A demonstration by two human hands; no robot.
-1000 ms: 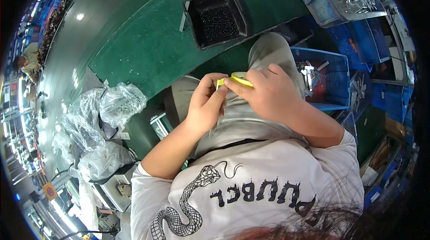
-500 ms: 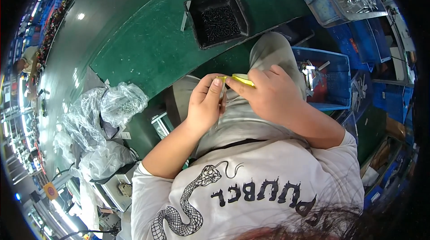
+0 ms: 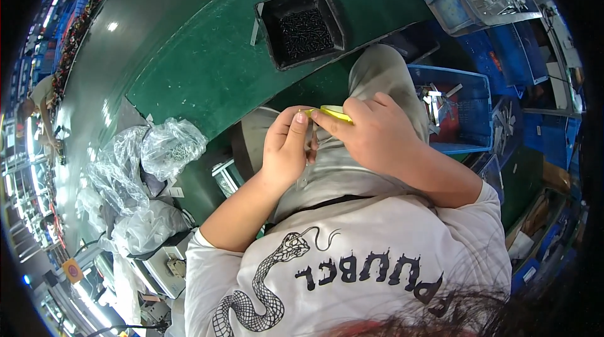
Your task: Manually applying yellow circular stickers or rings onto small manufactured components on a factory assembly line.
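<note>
Yellow tape is judged light, flexible and probably sticky, best gripped by the roll's sides. Above the lap, the roll is held by the right hand at its four o'clock; at eight o'clock, the tape's end is pinched by the left hand, where anything else held cannot be made out. At eleven o'clock, a black bin is seen on the green table.

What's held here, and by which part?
The right hand holds a yellow tape roll by its right side; the left hand pinches the tape's end. Anything else is unclear.
</note>
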